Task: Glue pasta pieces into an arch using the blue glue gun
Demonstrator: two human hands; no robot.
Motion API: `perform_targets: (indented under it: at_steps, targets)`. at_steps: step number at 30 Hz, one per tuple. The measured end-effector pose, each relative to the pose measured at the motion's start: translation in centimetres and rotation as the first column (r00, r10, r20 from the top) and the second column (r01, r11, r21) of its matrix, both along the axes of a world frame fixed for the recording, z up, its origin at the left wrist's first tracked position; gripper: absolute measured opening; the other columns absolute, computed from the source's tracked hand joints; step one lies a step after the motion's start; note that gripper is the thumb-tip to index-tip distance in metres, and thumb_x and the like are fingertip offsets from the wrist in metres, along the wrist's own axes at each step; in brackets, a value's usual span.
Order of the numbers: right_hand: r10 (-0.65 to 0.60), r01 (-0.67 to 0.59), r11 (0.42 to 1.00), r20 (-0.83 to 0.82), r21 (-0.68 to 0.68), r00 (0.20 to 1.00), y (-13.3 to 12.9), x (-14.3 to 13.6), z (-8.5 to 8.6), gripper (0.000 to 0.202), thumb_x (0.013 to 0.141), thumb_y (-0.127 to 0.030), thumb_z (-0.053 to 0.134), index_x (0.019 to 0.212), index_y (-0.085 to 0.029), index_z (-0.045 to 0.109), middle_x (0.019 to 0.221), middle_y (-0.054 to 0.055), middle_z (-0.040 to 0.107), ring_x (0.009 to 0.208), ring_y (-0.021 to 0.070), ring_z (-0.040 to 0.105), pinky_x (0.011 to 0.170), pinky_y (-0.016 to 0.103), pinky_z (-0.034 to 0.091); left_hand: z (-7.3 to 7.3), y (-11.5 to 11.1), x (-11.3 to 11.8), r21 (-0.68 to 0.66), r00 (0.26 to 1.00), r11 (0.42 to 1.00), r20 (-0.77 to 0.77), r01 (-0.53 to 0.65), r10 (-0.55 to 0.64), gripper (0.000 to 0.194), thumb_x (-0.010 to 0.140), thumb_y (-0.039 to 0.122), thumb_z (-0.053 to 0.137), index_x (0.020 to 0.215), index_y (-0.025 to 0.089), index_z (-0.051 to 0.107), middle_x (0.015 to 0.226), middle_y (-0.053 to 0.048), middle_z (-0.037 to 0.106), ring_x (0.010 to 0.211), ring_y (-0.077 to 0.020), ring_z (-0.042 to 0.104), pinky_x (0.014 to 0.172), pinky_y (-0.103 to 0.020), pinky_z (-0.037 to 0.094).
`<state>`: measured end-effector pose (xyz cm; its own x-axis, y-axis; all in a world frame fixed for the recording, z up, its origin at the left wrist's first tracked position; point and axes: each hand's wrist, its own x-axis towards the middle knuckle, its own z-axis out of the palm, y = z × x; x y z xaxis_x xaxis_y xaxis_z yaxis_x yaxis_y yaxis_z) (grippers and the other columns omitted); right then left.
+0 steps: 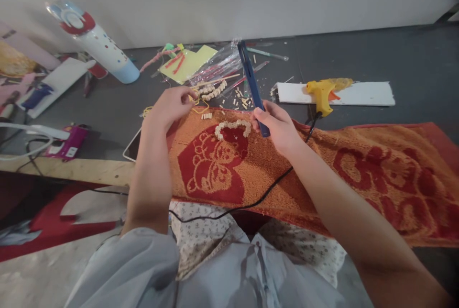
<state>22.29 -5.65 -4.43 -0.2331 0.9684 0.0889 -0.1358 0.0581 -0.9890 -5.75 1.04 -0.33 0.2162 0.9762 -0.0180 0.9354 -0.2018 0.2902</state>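
Note:
My right hand [274, 125] is closed around the lower end of a long, slim dark blue tool [252, 83] with a slot along it, held tilted over the towel's back edge. My left hand [178, 103] hovers at the towel's back left, fingers bent and apart, beside yellow string [201, 104] and a row of pale pieces [214, 91]. A curved chain of small cream pieces [233, 126] lies on the orange and red towel [272, 169]. A short row of cream pieces [206, 116] sits nearer my left hand. Loose cut bits [244, 100] are scattered behind the towel.
A yellow glue gun [321, 93] rests on a white board [373, 93]; its black cable [267, 193] crosses the towel. Plastic wrappers [218, 65] and yellow paper [190, 61] lie behind. At left are a bottle [102, 47], a purple power adapter [70, 143] and a phone-like device [132, 145].

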Motion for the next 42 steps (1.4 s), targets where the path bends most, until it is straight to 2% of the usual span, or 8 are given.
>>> perform_targets:
  at_steps: [3, 6, 10, 18, 29, 38, 42]
  targets:
    - [-0.002, 0.002, 1.000, 0.001, -0.009, 1.000, -0.1, -0.1, 0.0, 0.041, 0.080, -0.059, 0.068, 0.076, -0.023, 0.049, 0.065, -0.003, 0.048, 0.059, 0.0112, 0.044, 0.056, 0.030, 0.035, -0.5, 0.2, -0.6, 0.048, 0.996, 0.998, -0.085, -0.031, 0.035, 0.030, 0.079, 0.021, 0.052, 0.104, 0.020, 0.069, 0.097, -0.007, 0.064, 0.090, -0.0216, 0.057, 0.086, -0.034, 0.044]
    - [-0.010, 0.010, 1.000, 0.000, -0.007, 1.000, -0.2, -0.2, -0.1, 0.043, 0.078, -0.061, 0.068, 0.074, -0.023, 0.048, 0.063, -0.004, 0.047, 0.058, 0.0108, 0.044, 0.054, 0.029, 0.034, -1.1, 0.5, -1.0, 0.036, 0.989, 0.999, -0.149, -0.018, 0.023, 0.031, 0.075, 0.018, 0.053, 0.101, 0.020, 0.070, 0.104, -0.008, 0.064, 0.099, -0.0240, 0.057, 0.093, -0.036, 0.043]
    - [-0.002, 0.002, 1.000, -0.002, -0.017, 1.000, -0.3, -0.3, -0.2, 0.044, 0.077, -0.061, 0.069, 0.074, -0.023, 0.048, 0.062, -0.005, 0.048, 0.057, 0.0107, 0.045, 0.055, 0.029, 0.035, -1.3, 0.7, -1.1, 0.011, 0.981, 1.000, -0.195, -0.003, 0.005, 0.030, 0.073, 0.016, 0.055, 0.098, 0.018, 0.071, 0.103, -0.011, 0.065, 0.102, -0.0265, 0.058, 0.096, -0.038, 0.043]
    - [-0.012, 0.012, 1.000, -0.008, -0.016, 1.000, -0.2, -0.3, -0.4, 0.043, 0.076, -0.060, 0.070, 0.074, -0.023, 0.049, 0.065, -0.004, 0.047, 0.060, 0.0106, 0.046, 0.057, 0.029, 0.036, -0.8, 0.5, -0.8, -0.001, 0.968, 0.999, -0.246, -0.051, 0.049, 0.028, 0.072, 0.012, 0.056, 0.094, 0.020, 0.072, 0.099, -0.009, 0.068, 0.100, -0.0271, 0.058, 0.094, -0.039, 0.044]
    - [-0.019, 0.020, 0.999, 0.013, -0.026, 1.000, -0.4, -0.5, -0.4, 0.044, 0.077, -0.061, 0.068, 0.072, -0.023, 0.047, 0.063, -0.004, 0.047, 0.058, 0.0110, 0.045, 0.056, 0.029, 0.036, -1.6, 0.9, -1.6, 0.042, 0.986, 0.998, -0.158, -0.053, 0.059, 0.017, 0.072, 0.013, 0.058, 0.080, 0.022, 0.071, 0.083, -0.008, 0.064, 0.096, -0.0278, 0.054, 0.092, -0.039, 0.041]
    - [-0.017, 0.018, 1.000, 0.010, -0.025, 1.000, -0.4, -0.5, -0.1, 0.045, 0.075, -0.062, 0.070, 0.072, -0.023, 0.048, 0.061, -0.004, 0.049, 0.059, 0.0112, 0.046, 0.058, 0.029, 0.038, -2.2, 1.2, -2.3, 0.058, 0.979, 0.998, -0.200, -0.036, 0.047, 0.014, 0.075, 0.020, 0.059, 0.082, 0.022, 0.072, 0.086, -0.009, 0.065, 0.095, -0.0274, 0.053, 0.092, -0.040, 0.043]
    - [-0.015, 0.016, 1.000, 0.025, -0.022, 1.000, -0.5, -0.5, -0.1, 0.046, 0.075, -0.064, 0.069, 0.073, -0.023, 0.048, 0.060, -0.004, 0.048, 0.058, 0.0113, 0.045, 0.056, 0.029, 0.036, -2.0, 0.8, -2.0, 0.093, 0.976, 0.996, -0.217, -0.007, 0.027, 0.017, 0.079, 0.021, 0.055, 0.086, 0.021, 0.070, 0.101, -0.011, 0.063, 0.106, -0.0292, 0.052, 0.098, -0.042, 0.043]
